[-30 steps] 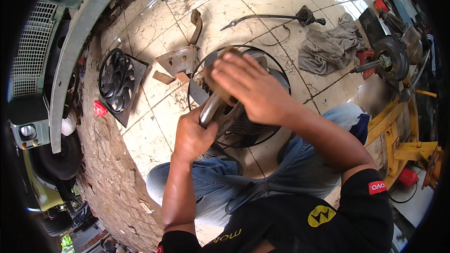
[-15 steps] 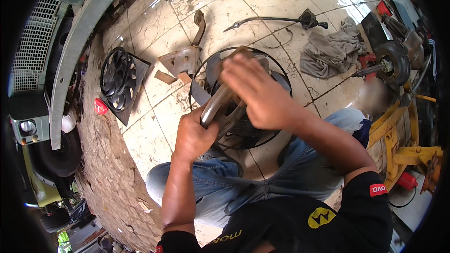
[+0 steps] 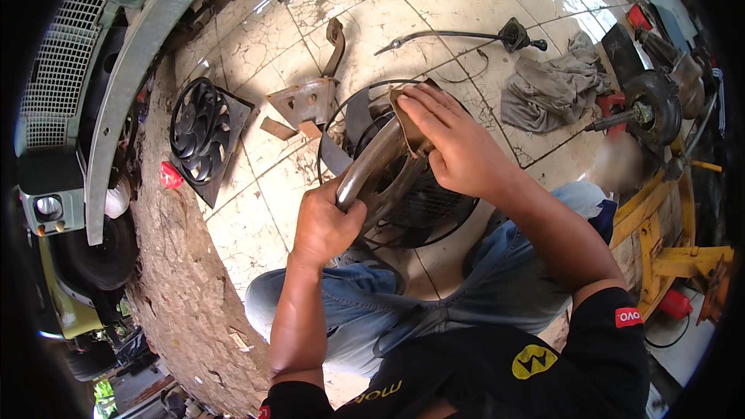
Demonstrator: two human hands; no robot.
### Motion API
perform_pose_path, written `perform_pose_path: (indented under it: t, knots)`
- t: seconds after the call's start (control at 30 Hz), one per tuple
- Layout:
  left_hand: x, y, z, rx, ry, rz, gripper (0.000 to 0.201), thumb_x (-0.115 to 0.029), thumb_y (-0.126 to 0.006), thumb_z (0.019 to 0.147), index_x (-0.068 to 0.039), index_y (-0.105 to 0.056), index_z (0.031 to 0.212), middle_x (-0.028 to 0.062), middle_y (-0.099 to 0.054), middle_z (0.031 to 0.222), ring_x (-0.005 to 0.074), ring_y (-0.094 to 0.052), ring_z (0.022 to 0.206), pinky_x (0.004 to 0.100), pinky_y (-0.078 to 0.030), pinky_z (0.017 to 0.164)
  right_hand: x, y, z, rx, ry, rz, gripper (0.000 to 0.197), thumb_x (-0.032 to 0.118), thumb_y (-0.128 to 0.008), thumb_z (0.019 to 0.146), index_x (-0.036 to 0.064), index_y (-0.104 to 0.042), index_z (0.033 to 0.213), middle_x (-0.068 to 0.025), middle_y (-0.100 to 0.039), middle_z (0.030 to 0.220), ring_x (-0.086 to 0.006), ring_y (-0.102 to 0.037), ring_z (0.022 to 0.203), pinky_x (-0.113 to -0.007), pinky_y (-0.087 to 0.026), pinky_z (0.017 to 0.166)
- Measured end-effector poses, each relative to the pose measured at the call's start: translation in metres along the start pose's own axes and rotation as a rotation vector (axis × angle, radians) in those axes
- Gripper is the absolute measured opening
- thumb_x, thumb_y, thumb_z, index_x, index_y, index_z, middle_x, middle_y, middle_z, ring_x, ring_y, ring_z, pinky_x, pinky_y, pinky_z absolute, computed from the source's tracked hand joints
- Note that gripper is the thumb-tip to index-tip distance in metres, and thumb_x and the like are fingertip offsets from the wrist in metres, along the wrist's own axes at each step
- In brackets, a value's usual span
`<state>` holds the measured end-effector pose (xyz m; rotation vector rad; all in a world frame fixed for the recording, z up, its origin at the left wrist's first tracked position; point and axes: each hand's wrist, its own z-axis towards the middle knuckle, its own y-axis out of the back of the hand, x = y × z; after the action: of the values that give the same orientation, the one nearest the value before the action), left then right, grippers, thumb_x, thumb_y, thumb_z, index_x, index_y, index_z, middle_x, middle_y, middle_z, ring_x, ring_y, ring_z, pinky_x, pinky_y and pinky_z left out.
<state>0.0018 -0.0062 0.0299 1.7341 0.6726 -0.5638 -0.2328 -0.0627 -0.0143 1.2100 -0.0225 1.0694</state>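
My left hand (image 3: 329, 226) is closed around the near end of a curved, worn metal arm (image 3: 369, 163) that looks like a vehicle suspension arm. It slants up and away between my knees. At its far end my right hand (image 3: 458, 140) presses a folded brown piece of sandpaper (image 3: 412, 130) against the metal, fingers together and stretched over the top. Beneath the arm, a round black radiator fan (image 3: 423, 206) with a wire grille lies on the floor, partly hidden by the arm and my hands.
Left on the tiles lie a smaller black fan (image 3: 200, 136), a pedal bracket (image 3: 306, 99) and brown scraps (image 3: 277, 129). Beyond are a lever with a rubber boot (image 3: 466, 35) and a grey rag (image 3: 549, 89). A wheel hub (image 3: 648, 109) and yellow frame (image 3: 648, 240) stand right; a vehicle front (image 3: 58, 101) stands left.
My right hand, blurred before, now shows sharply and sits slightly to the right, with the sandpaper visible under it. My left hand keeps its grip on the arm.
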Motion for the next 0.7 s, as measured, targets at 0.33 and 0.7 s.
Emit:
perform_pose_path:
  t: [0.33, 0.7]
  knots:
    - [0.008, -0.003, 0.002, -0.009, 0.009, -0.002, 0.025, -0.01, -0.065, 0.077, 0.004, -0.07, 0.096, 0.0195, -0.064, 0.069, 0.0261, -0.061, 0.059, 0.0375, -0.052, 0.064, -0.017, -0.01, -0.003, -0.037, -0.17, 0.152, 0.08, -0.007, -0.056, 0.073, 0.0008, -0.04, 0.151, -0.0223, -0.039, 0.156, -0.0378, -0.036, 0.147, -0.048, -0.029, 0.123]
    - [0.005, -0.004, -0.002, -0.021, -0.012, 0.006, 0.02, -0.01, -0.064, 0.077, 0.004, -0.068, 0.091, 0.0197, -0.061, 0.066, 0.03, -0.06, 0.057, 0.0391, -0.051, 0.061, -0.037, -0.03, -0.007, -0.126, -0.42, 0.378, 0.076, -0.008, -0.064, 0.071, 0.0012, -0.043, 0.144, -0.0228, -0.055, 0.122, -0.0441, -0.051, 0.12, -0.052, -0.041, 0.104]
